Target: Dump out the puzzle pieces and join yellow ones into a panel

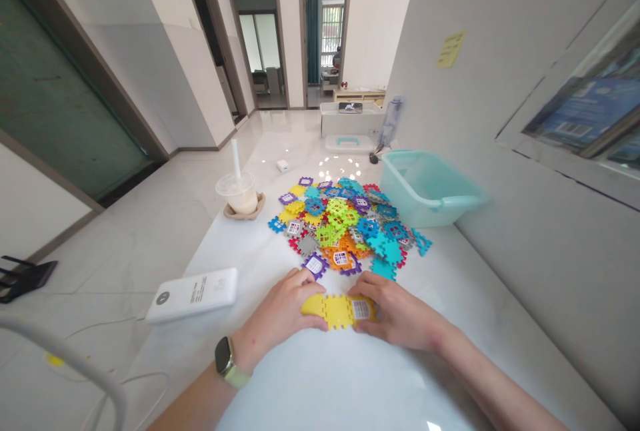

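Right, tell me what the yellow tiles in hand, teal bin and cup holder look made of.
Yellow tiles: probably satiny plastic; even colour, crisp teeth. Teal bin: likely smooth plastic; soft sheen, rounded moulded rim. Cup holder: perhaps matte paper pulp; dull brown surface.

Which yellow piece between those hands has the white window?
The right end piece, in the right hand: its white lattice shows, while the middle piece and left end piece show only plain yellow.

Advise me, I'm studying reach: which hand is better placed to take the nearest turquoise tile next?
Probably the right hand: it's closer to that turquoise tile, though it must first release the yellow strip, which the left hand also holds.
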### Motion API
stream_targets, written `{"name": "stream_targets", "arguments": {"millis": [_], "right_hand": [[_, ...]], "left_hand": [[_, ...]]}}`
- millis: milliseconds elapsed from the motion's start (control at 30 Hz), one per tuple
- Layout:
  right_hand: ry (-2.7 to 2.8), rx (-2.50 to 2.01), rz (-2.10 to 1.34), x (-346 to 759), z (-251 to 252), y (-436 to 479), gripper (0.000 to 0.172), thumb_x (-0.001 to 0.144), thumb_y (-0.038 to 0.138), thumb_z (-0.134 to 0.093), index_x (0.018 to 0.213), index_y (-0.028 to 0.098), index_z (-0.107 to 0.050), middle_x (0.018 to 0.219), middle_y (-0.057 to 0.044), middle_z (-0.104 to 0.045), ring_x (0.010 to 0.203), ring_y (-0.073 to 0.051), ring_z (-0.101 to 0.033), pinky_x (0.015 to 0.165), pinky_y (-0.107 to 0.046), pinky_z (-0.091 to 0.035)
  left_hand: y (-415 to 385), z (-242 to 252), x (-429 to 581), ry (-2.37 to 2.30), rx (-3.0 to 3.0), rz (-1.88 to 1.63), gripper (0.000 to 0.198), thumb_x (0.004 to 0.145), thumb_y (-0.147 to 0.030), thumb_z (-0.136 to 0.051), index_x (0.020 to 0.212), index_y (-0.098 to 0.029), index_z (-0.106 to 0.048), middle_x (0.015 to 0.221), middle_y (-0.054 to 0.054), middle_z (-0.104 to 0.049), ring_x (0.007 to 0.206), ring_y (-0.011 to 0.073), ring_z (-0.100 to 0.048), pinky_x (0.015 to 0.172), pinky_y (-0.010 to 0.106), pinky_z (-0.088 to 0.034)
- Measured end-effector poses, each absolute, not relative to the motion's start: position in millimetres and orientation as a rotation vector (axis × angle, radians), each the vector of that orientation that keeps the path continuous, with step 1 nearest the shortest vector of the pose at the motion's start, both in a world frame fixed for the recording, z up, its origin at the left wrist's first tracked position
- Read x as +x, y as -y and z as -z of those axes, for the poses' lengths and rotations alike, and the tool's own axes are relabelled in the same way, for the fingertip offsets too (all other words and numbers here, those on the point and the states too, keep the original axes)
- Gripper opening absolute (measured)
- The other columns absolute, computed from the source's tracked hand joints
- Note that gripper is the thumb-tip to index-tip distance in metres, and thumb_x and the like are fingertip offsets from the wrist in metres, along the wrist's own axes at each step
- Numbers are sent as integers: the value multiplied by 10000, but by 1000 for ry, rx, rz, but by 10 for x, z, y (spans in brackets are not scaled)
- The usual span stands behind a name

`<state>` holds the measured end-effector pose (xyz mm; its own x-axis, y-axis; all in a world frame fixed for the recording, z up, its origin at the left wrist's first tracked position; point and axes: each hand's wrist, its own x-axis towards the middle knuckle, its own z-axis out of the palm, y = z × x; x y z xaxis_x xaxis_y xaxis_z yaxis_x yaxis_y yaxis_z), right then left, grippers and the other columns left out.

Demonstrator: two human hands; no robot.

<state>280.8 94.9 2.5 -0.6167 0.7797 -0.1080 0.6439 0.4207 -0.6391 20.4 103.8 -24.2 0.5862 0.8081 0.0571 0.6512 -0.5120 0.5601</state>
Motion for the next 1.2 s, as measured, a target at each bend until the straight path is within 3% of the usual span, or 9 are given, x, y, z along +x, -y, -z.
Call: {"name": "stream_targets", "arguments": {"millis": [333,433,533,600,667,800,1200], "right_hand": [[2466,-1223,-961,2789,-8,-954,315,796,285,-725,1088,193,-651,1085,-78,-612,986,-243,-609,865,-364,-495],[2481,-1233,-936,2777,-12,-939,324,800,286,-708,1103,193,-642,1085,-83,-608,975,-245,-611,860,-372,-496],[2504,-1271,-851,2748,-9,-917,526,750,395,-762,1212,194,-609,1117,-102,-596,993,-281,-594,862,-412,-494],[2523,-1281,-788,2722,-5,-903,650,701,498,-795,1252,211,-606,1117,-106,-586,999,-302,-574,855,-434,-489],[2536,-1266,-770,2702,-2,-893,599,708,515,-790,1216,232,-642,1092,-97,-583,985,-293,-564,846,-425,-483],[2533,-1212,-806,2684,0,-881,431,766,372,-744,1163,222,-671,1058,-83,-588,957,-253,-575,848,-385,-481],[2586,-1150,-857,2666,-42,-884,397,730,321,-746,1106,210,-686,1013,-75,-585,899,-233,-588,805,-348,-493]], "left_hand": [[-1047,258,206,-1138,2298,-457,478,689,-451,-865,1082,-233,-702,1030,42,-604,992,238,-573,855,344,-502],[-1057,235,177,-1130,2262,-447,587,632,-448,-899,1132,-229,-682,1080,45,-593,1034,253,-567,907,365,-499],[-1062,195,135,-1115,2191,-410,716,588,-393,-927,1220,-227,-636,1165,44,-571,1069,250,-569,969,368,-484],[-1062,168,114,-1107,2163,-390,683,614,-333,-915,1224,-220,-630,1189,43,-565,1079,239,-572,982,353,-476],[-1059,147,106,-1104,2177,-371,598,646,-310,-896,1182,-211,-650,1157,44,-574,1067,237,-576,966,348,-478],[-1060,110,108,-1077,2246,-343,492,681,-293,-859,1128,-207,-674,1060,37,-591,1004,232,-588,904,341,-491],[-1087,85,61,-977,2280,-279,469,678,-224,-812,1124,-202,-667,1038,36,-596,968,224,-592,876,316,-489]]}}
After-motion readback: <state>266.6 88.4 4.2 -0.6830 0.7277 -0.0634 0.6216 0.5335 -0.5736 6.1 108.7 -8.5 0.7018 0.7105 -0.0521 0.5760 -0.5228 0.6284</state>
